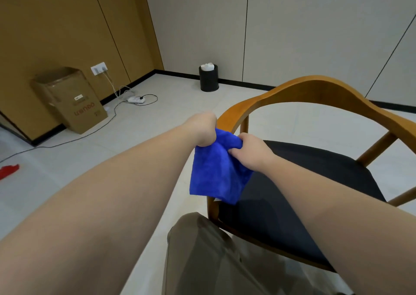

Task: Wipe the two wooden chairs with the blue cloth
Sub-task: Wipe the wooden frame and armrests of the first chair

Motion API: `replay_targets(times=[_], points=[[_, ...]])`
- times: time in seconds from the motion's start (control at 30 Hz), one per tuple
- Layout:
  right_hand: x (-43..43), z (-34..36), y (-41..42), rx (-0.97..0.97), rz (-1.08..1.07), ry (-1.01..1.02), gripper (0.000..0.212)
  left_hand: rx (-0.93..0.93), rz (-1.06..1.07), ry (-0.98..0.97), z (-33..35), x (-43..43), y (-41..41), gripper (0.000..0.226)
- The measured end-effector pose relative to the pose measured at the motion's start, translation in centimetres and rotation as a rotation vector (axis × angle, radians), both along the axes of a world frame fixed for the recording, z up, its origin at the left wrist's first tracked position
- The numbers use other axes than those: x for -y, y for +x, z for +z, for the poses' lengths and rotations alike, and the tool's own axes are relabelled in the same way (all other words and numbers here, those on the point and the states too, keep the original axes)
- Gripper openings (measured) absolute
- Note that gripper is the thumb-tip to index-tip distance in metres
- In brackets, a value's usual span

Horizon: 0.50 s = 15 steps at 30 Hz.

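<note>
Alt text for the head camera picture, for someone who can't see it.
The left hand and right hand grip a blue cloth by a black-seated wooden chair. A cardboard box and black bin stand behind.

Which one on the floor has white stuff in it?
The round black bin, with white stuff piled at its top. The brown box shows none.

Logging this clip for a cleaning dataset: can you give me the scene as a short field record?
cloth: blue cloth, hanging between both hands
left hand: grips cloth's top edge
right hand: grips cloth's top edge
chair: wooden chair, black seat; one in view
background: cardboard box, black bin, power strip
</note>
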State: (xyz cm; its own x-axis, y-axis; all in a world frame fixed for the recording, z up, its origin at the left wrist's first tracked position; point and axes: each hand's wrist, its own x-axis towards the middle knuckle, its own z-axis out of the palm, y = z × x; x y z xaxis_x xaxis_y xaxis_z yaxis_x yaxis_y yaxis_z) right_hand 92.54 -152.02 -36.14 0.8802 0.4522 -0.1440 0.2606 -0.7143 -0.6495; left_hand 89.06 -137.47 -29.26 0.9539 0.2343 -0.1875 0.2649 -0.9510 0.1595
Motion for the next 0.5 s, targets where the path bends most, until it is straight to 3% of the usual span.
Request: replay_targets(times=[0.13, 0.17, 0.27, 0.33, 0.5], points=[[-0.7, -0.7, -0.2, 0.191, -0.002, -0.138, 0.071, 0.091, -0.050, 0.103, -1.2, -0.2, 0.8, 0.027], [-0.8, -0.7, -0.4, 0.250, 0.015, -0.136, 0.075, 0.106, -0.072, 0.130, -1.6, -0.2, 0.8, 0.027], [-0.7, -0.8, -0.8, 0.425, 0.094, -0.039, 0.053, 0.222, -0.093, 0.261, -2.9, -0.2, 0.3, 0.031], [-0.6, -0.8, -1.0, 0.410, 0.161, -0.012, 0.038, 0.277, -0.064, 0.317, -3.6, 0.1, 0.1, 0.031], [-0.1, -1.8, -0.7, 0.340, 0.263, -0.082, 0.050, 0.167, 0.118, -0.004, -3.9, 0.6, 0.3, 0.022]])
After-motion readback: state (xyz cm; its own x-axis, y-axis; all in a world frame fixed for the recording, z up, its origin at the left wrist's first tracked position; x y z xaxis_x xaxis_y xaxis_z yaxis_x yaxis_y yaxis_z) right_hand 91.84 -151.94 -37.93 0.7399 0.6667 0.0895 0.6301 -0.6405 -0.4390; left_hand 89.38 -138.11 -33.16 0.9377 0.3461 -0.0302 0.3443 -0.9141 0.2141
